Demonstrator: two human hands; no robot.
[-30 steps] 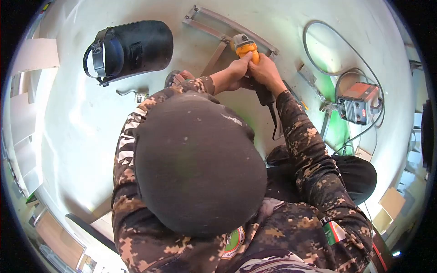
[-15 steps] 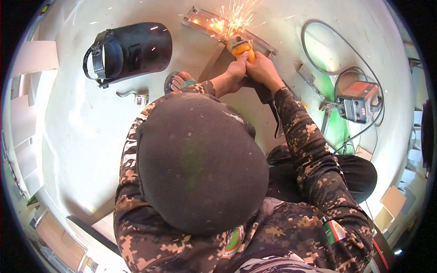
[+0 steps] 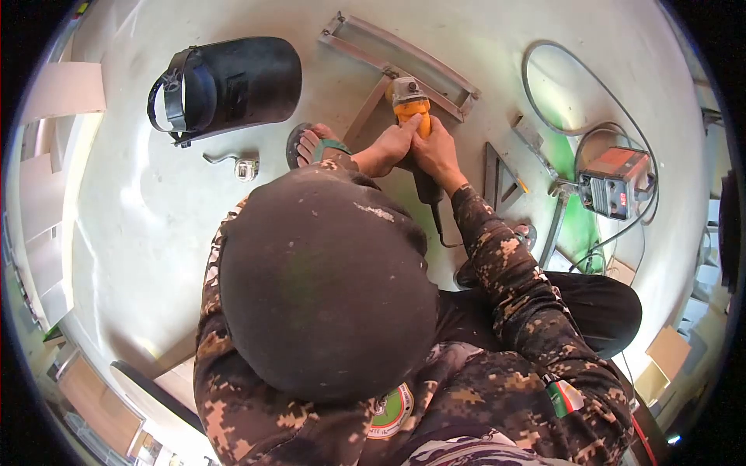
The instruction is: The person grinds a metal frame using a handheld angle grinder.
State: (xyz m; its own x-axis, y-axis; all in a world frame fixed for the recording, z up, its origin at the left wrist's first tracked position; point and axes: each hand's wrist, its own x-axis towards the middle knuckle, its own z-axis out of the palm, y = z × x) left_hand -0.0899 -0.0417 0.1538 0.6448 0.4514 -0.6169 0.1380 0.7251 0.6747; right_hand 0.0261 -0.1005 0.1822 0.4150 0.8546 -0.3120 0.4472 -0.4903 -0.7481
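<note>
An angle grinder (image 3: 411, 109) with a yellow and grey head points away from me over a steel frame (image 3: 444, 107) of welded bars on the floor. My left hand (image 3: 391, 146) is closed around the left side of the grinder's body. From the right, my right hand (image 3: 437, 151) wraps the same body, close against the left hand. Behind the hands, the dark rear handle and its cord run back toward me. The grinder's head is over the joint where a leg bar meets the frame; its disc cannot be made out, and no sparks show.
A black welding helmet (image 3: 268, 81) and a tape measure (image 3: 245, 168) lie to the left, near my sandalled foot (image 3: 315, 144). On the right are a triangular square (image 3: 494, 182), a metal bar piece (image 3: 534, 145), a welding machine (image 3: 615, 182) and its looped cable (image 3: 525, 74).
The sparks at the frame have stopped. The grinder has turned and drawn slightly back toward me, still in both hands. My head has shifted left, showing the triangular square more fully.
</note>
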